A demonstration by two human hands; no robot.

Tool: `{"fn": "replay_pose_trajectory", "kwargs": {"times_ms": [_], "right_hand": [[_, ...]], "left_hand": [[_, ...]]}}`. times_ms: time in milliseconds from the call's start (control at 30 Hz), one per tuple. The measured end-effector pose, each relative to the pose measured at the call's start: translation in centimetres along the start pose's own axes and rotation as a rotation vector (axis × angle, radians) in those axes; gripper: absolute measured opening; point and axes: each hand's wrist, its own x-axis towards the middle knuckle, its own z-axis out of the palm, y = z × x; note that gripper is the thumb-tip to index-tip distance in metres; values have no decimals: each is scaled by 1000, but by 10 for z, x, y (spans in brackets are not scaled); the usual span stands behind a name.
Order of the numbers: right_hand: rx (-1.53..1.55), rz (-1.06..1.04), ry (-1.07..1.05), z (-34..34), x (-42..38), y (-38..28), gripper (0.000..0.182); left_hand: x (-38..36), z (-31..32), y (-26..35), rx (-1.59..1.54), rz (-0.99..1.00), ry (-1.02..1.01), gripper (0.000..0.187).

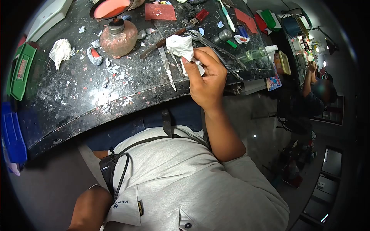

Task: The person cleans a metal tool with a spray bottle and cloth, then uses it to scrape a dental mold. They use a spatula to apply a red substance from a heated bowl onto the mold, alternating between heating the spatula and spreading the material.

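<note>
My right hand [206,75] is raised over the table's front edge, its thumb and fingers closed on a crumpled white tissue [180,46]. Below the tissue lie a silver scalpel-like tool [168,71] and a wooden-handled knife [154,47]. Long metal pliers [216,48] stretch behind the hand. A rounded pinkish jar with a metal cap [118,38] stands to the left. Of my left side only part of the bare arm [90,208] shows at lower left; the hand is out of sight.
White scraps litter the black tabletop [131,82]. Around it are another crumpled tissue [61,52], a dish of pink material [111,8], a green case [22,71], a blue tray [13,133] and a spray bottle [256,53]. Another person [316,94] sits at the far right.
</note>
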Motion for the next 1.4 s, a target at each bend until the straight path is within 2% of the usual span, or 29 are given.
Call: {"fn": "replay_pose_trajectory", "kwargs": {"times_ms": [167, 233, 667, 733, 833, 1067, 1400], "right_hand": [[-19, 3, -11, -1, 0, -2, 20], [-4, 64, -50, -3, -1, -6, 14], [10, 36, -46, -1, 0, -6, 13], [2, -18, -6, 0, 0, -1, 20], [-13, 1, -7, 0, 0, -3, 20], [-23, -3, -6, -1, 0, -1, 23], [-24, 5, -8, 0, 0, -1, 21]], "left_hand": [[0, 0, 2, -1, -38, 28, 13], [-1, 1, 3, 0, -52, 39, 13], [-6, 10, 18, 1, -147, 114, 14], [-9, 10, 22, 1, -139, 112, 14], [-17, 8, 33, -2, -113, 101, 13], [4, 6, -12, -12, -55, 52, 13], [0, 9, -16, -3, 18, 31, 19]]}}
